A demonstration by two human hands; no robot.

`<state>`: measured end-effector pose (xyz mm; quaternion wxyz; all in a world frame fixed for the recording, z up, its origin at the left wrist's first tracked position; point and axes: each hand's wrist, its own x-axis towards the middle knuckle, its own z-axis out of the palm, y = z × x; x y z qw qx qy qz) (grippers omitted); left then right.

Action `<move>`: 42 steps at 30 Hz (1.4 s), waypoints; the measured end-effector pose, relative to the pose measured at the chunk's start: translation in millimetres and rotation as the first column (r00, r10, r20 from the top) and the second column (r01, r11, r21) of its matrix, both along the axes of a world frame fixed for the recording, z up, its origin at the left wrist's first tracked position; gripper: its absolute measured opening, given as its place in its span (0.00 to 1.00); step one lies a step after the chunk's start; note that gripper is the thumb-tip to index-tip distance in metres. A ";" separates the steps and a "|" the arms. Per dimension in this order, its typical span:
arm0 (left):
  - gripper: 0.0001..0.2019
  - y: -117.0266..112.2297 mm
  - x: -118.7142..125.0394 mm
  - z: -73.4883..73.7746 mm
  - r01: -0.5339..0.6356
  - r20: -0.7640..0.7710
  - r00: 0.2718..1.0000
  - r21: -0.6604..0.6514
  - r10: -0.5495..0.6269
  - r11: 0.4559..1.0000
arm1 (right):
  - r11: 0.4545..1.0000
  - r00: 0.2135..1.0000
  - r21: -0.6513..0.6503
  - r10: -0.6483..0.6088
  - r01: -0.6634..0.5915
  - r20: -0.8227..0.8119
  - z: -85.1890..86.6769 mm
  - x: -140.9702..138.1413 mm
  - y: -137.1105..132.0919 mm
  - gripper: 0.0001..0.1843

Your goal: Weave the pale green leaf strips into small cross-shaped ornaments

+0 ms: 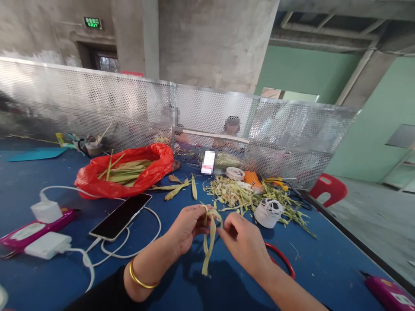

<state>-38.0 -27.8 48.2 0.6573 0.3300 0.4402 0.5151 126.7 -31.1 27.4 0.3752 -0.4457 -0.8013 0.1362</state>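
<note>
Over the blue table, my left hand (188, 229) is closed, pinching a pale yellow-green plant strip (210, 248) between thumb and fingers. The strip is looped at the top, and its flat ends hang below the fingers. My right hand (246, 239) is closed at the strip's right side, thumb and fingertips at the loop's edge; its exact grip is partly hidden. Beyond the hands lies a pile of leaf scraps (231, 194). A white tub with thin wire or cord (269, 212) stands near my right hand. Several loose leaves (177, 189) lie farther back.
A red plastic bag (129, 188) of long leaves sits back left. A phone (120, 217), white cables and a purple power strip (39, 228) occupy the left. A red ring-like handle (285, 258) lies by my right wrist. A perforated metal screen (207, 108) borders the table; people sit behind it.
</note>
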 end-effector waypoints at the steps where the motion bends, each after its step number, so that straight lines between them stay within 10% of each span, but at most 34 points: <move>1: 0.07 -1.1 -1.5 -2.0 -0.008 -0.002 1.000 0.000 0.008 1.000 | 0.974 0.993 0.224 0.000 -0.026 0.115 -1.4 1.0 -1.1 0.07; 4: 0.08 -3.6 -1.8 -6.5 0.004 -0.004 1.000 0.001 -0.004 1.000 | 0.757 0.933 0.606 0.012 -0.244 0.361 -4.1 2.1 -3.7 0.14; 8: 0.12 -6.7 2.5 -7.1 0.079 -0.045 0.996 0.074 -0.076 0.994 | 0.599 0.896 0.703 0.056 -0.383 0.441 0.0 1.5 -8.6 0.11; 14: 0.14 -13.0 5.8 1.0 0.126 -0.201 0.977 0.263 -0.074 0.957 | 0.807 0.973 0.571 0.221 -0.149 -0.059 10.8 2.5 -11.6 0.06; 19: 0.14 -19.5 8.3 3.6 0.342 -0.228 0.930 0.259 -0.287 0.903 | 0.994 0.888 0.045 0.110 -0.101 -0.446 16.0 2.6 -6.2 0.08; 22: 0.14 -19.1 8.5 0.6 0.359 -0.195 0.927 0.205 -0.321 0.911 | 0.955 0.874 -0.258 0.000 -0.144 -0.486 14.2 0.5 -5.2 0.11; 27: 0.13 -15.0 7.6 -4.6 0.314 -0.153 0.943 0.126 -0.295 0.941 | 0.921 0.882 -0.375 -0.088 -0.105 -0.463 8.8 -2.3 -6.8 0.15; 42: 0.14 -19.9 11.6 1.4 0.292 -0.192 0.944 0.110 -0.268 0.950 | 0.976 0.956 -0.202 -0.131 0.078 -0.262 2.4 2.5 3.8 0.15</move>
